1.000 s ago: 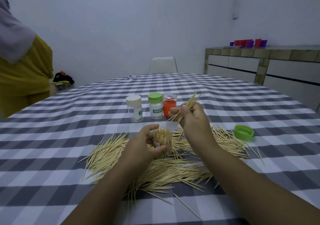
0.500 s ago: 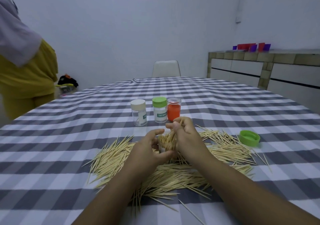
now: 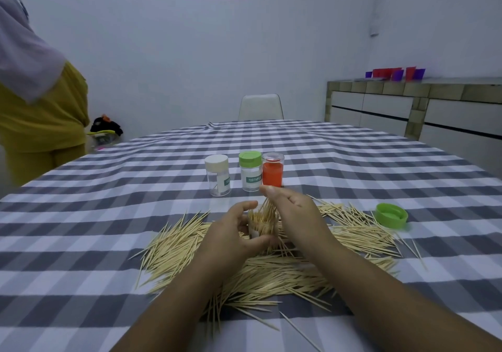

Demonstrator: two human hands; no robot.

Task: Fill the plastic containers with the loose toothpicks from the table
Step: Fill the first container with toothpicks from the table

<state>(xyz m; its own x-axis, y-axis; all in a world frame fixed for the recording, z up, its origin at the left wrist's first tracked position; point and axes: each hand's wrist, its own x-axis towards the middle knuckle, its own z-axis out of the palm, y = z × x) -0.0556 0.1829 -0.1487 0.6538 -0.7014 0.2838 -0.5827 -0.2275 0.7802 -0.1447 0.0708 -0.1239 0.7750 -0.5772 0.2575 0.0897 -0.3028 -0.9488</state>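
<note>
My left hand grips a small clear plastic container that stands upright amid a wide heap of loose toothpicks on the checked tablecloth. The container is packed with toothpicks standing on end. My right hand is directly above and beside it, pinching a bundle of toothpicks whose lower ends are inside the container's mouth. A loose green lid lies to the right of the heap.
Three closed containers stand in a row behind my hands: a cream-lidded one, a green-lidded one and an orange one. A white chair is at the far end. A person in yellow stands at left.
My right hand came down from above the table with its bundle of toothpicks and set their ends into the container. My left hand kept hold of the container throughout.
</note>
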